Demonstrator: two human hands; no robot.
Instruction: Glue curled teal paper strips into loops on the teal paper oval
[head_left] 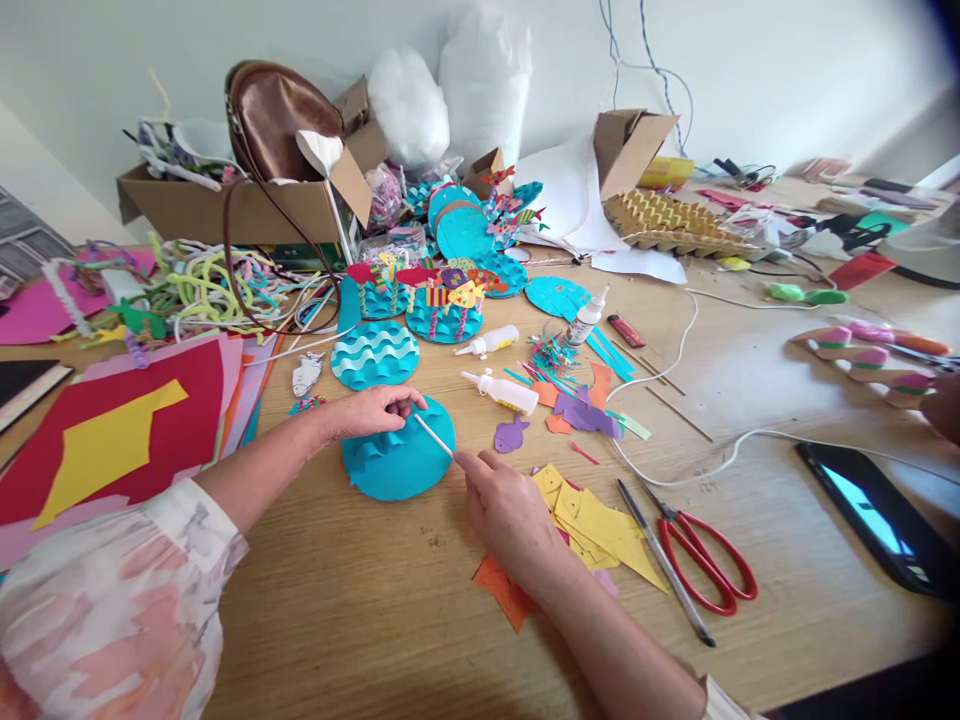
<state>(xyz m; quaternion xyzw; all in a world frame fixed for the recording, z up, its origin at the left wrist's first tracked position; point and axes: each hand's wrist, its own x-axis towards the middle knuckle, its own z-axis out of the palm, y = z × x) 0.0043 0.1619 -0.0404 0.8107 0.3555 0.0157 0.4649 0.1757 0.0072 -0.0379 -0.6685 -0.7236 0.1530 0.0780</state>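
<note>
At the table (360, 610), your right hand (514, 510) grips a stick (434, 436), your left hand (375, 411) touches the blue disc (405, 467), its hold unclear.

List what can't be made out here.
All head view:
Pale stick, rear end: hidden by right hand.
Left fingertips' contact on blue disc: hidden by left hand.
Other person's hand, most of it: cut off, right edge.
Squeeze bottle, label print: too small.
Cardboard box, floor: hidden by front wall.
</note>
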